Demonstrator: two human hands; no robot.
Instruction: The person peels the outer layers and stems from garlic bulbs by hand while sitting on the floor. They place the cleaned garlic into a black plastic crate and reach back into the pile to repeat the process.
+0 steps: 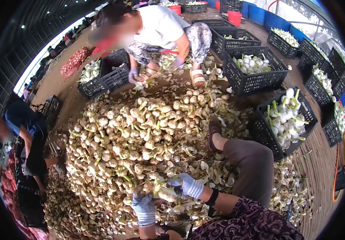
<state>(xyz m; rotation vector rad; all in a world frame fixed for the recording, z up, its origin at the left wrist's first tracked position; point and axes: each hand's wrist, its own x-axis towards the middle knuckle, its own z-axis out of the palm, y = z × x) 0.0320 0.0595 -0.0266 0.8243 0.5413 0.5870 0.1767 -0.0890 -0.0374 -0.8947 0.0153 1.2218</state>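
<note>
A pale garlic bulb [167, 194] is between my two gloved hands, low in the head view. My right hand [191, 186], in a white and blue striped glove, is closed at the bulb's right side. At its left end, my left hand [143, 209] in a matching glove has its fingers curled round the stem end; its fingertips are partly hidden. Just beyond my hands spreads a big heap of unpeeled garlic [136, 132] with green stems, soil-stained skins and loose peelings.
Black crates of cleaner white garlic stand to my right, the nearest crate [312, 124] beside my knee. Across the heap sits a person [160, 28] in gloves and sandals; another person [28, 132] bends at far left. A red bucket [234, 18] stands at the back.
</note>
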